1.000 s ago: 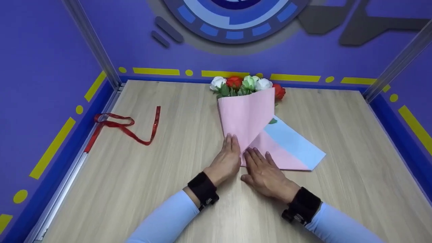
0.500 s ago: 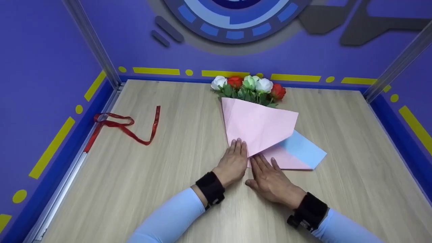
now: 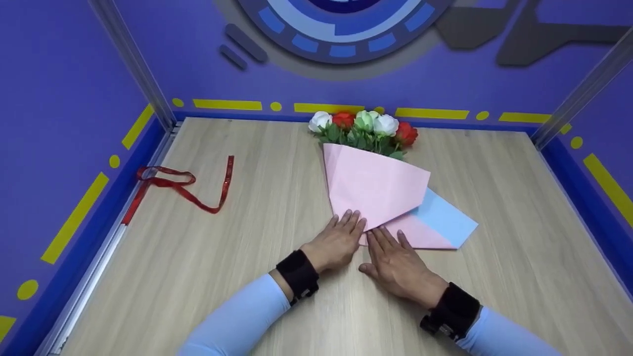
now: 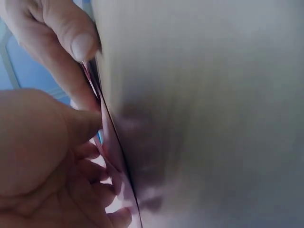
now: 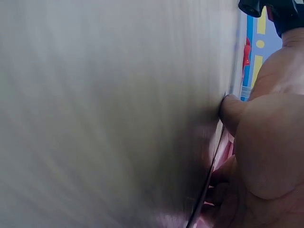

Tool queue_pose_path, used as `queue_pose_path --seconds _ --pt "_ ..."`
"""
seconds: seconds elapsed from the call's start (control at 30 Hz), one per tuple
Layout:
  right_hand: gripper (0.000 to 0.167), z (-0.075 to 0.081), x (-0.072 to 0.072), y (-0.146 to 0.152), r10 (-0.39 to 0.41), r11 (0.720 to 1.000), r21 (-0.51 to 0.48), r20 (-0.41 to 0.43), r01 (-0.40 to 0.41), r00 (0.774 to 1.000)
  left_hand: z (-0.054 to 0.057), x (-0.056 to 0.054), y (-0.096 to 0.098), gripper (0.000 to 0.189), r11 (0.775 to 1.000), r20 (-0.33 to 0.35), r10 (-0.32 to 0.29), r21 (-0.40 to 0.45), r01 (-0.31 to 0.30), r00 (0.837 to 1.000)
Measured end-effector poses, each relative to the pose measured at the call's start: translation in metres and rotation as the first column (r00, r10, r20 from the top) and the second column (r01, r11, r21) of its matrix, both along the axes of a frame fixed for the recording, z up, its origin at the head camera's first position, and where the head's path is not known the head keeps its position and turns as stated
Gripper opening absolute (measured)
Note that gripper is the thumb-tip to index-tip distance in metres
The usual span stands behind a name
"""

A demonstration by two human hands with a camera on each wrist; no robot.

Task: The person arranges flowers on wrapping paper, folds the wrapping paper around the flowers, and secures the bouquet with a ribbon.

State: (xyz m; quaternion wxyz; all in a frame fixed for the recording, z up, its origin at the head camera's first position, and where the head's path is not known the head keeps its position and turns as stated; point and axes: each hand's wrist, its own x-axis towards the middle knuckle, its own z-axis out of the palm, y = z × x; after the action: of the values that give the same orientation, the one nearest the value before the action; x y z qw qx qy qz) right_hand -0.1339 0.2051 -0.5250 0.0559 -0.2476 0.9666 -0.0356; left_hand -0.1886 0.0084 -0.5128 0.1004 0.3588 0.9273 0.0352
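A bouquet of artificial flowers [image 3: 367,121] in white, red and pale green lies at the back of the table, stems hidden under wrapping paper [image 3: 378,185]. The paper is pink outside, and a light blue part [image 3: 442,217] shows at the right beneath the pink flap. My left hand [image 3: 336,243] rests flat with its fingertips on the lower left of the flap. Beside it, my right hand [image 3: 399,267] presses straight fingers on the paper's lower edge, just under the flap. The left wrist view has the paper edge [image 4: 110,137] low against the table, with fingers over it.
A red ribbon [image 3: 185,185] lies loosely looped at the left, one end over the table's edge. Blue-purple walls [image 3: 198,64] enclose the back and both sides of the wooden table [image 3: 257,198].
The pink flap, raised and narrower one second ago, has spread down to the right, covering more of the blue. Both hands moved slightly right; the left then shifted a little back left.
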Motion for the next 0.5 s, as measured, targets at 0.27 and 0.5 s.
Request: queue_pose_path --seconds 0.27,0.5 --pt "0.073 0.0021 0.0084 -0.0024 0.044 0.996 0.081 -0.051 -0.04 0.998 0.0003 -0.0005 -0.0023 0.064 1.0 0.034 -0.02 -0.011 0.02 0.999" --pt "0.076 0.0 0.0067 -0.0014 0.054 0.997 0.056 -0.019 -0.053 0.998 -0.0004 -0.0017 -0.0044 0.063 1.0 0.039 -0.013 -0.004 0.013 0.999"
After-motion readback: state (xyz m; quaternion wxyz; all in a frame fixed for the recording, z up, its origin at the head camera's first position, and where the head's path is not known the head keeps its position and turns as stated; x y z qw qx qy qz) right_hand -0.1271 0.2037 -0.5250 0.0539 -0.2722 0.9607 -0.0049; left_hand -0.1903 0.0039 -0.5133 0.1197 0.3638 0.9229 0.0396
